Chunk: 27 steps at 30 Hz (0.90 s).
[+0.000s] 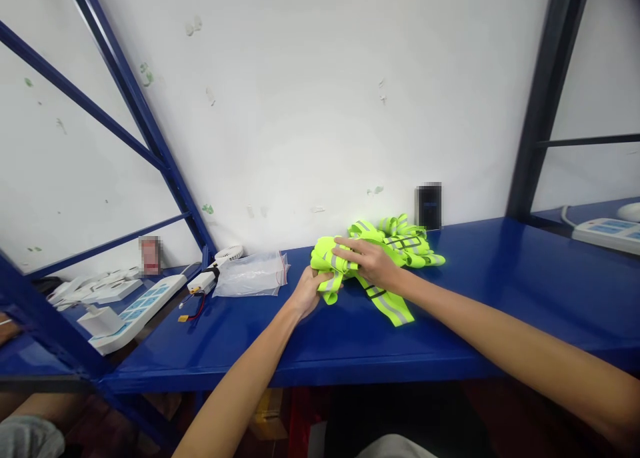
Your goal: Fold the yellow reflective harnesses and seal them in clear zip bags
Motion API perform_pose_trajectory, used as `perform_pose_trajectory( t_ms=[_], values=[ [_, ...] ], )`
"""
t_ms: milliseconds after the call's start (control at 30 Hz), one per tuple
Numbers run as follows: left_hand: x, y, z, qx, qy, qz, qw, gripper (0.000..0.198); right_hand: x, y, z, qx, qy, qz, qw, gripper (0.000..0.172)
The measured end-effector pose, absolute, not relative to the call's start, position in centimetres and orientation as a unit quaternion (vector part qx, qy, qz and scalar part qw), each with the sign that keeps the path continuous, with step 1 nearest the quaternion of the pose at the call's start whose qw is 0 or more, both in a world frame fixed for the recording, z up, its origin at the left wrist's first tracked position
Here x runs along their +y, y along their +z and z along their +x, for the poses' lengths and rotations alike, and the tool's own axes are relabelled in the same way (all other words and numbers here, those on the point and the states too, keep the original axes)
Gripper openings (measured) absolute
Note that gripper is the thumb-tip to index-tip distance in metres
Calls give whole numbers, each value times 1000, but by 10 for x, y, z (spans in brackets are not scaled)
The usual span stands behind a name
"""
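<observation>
On the blue table (480, 298), neon-yellow reflective straps (327, 255) with grey stripes lie in a folded bundle between my hands. My left hand (306, 293) grips the bundle's lower left side, thumb on top and fingers partly hidden beneath it. Laid across the upper right of the bundle, my right hand (374, 263) presses the folds with its fingers close together. One strap end with a black buckle trails toward the table's front edge. Behind my right hand, more looped straps (413, 248) with black buckles are heaped up.
Left of my hands are clear zip bags (253, 276), a small white fan (229, 252) and a white pack (203, 283) with wires. Power strips (143, 313) lie at both sides, beyond frame posts. A dark upright object (429, 208) leans against the wall. Another person's leg shows lower left.
</observation>
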<state>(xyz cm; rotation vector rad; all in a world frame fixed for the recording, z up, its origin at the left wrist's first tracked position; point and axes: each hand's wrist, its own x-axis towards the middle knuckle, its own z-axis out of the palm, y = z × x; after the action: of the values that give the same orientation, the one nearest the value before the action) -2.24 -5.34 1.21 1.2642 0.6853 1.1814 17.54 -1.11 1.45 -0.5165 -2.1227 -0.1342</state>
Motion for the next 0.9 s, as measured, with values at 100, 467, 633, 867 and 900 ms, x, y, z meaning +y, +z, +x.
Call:
perform_pose_trajectory(
  t_ms=[100,467,633,867,900],
  values=[
    [-50,12,-22,282,546,505,606,44,-3,16,171,-875,-67,-194,438,57],
    [-34,5,-32,242,570,546,564,42,-27,28,155,-804,258,-285,455,101],
    [-37,4,-42,249,522,552,601,48,-29,33,141,-721,343,-321,509,110],
    [-37,3,-47,285,500,524,628,58,-42,35,145,-777,299,-228,505,59],
    [-37,3,-45,282,518,511,625,62,-42,33,145,-791,259,-215,512,57]
  ],
)
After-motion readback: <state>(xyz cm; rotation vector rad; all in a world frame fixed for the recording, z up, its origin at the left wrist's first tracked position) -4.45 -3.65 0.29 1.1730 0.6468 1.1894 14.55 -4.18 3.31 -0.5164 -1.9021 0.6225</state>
